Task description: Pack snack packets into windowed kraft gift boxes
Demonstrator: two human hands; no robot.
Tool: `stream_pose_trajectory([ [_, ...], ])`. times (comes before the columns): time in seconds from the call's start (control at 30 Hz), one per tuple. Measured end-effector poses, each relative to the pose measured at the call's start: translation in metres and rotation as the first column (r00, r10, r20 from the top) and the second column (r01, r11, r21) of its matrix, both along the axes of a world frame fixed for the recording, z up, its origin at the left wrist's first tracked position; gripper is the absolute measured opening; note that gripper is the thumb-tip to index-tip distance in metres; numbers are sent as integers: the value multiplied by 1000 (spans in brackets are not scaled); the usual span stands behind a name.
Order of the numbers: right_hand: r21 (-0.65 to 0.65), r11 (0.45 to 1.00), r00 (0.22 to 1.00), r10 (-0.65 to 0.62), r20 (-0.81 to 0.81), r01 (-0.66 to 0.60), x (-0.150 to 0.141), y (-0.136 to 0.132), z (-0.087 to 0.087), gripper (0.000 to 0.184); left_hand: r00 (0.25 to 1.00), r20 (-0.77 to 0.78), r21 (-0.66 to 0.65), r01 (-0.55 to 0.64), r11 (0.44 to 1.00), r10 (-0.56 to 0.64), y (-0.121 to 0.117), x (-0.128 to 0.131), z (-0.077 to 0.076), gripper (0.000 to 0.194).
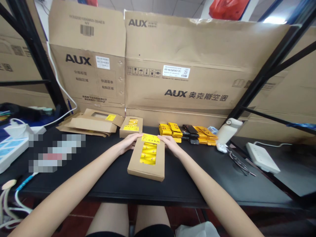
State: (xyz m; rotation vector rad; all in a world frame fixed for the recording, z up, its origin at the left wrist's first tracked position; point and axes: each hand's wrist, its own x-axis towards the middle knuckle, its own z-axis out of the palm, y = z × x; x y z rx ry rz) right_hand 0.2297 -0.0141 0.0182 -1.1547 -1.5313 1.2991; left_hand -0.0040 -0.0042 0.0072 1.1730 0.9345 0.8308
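Observation:
A brown cardboard box (134,169) with a clear window lies in front of me on the black table. Yellow packets (148,153) show through its window, and a yellow label (151,139) covers its far end. My left hand (129,143) grips the far left corner, its fingers partly hidden behind the box. On the far right corner, my right hand (170,144) is closed with the thumb at the edge. Just behind stands a similar windowed box (125,132) with a yellow label.
Flattened boxes (91,121) lie at the back left. Several yellow and black packets (187,131) are stacked at the back right, beside a white bottle (229,131). Eyeglasses (238,161), a white router (263,157) and a power strip (14,149) also rest on the table (108,179).

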Motion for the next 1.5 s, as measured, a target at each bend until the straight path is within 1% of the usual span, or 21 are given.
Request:
stream_pose_trajectory([
  [0.33,-17,1000,1000,4,11,-4,-1,-2,2,45,1000,-5,3,3,1000,-3,0,-1,0,52],
  [0.53,-8,1000,1000,-2,10,2,-2,-3,2,45,1000,2,13,-24,1000,24,0,0,0,53],
  [0.73,-33,999,1000,-5,6,5,-2,-4,4,44,999,21,3,-35,999,35,-3,0,2,51],
  [0.87,-24,1000,1000,-2,8,2,-2,-4,3,45,999,22,-18,-31,999,32,-3,0,3,51],
  [1.23,-28,1000,1000,-6,-1,6,-2,-3,1,44,1000,8,-9,-21,1000,21,0,0,0,51],
  [1.37,-53,999,1000,-8,1,8,-2,-3,2,45,999,0,9,-53,999,53,-2,1,1,52],
  [1.5,-80,996,999,43,-25,-45,-1,-5,4,44,989,9,48,-146,988,146,-4,3,2,50],
])
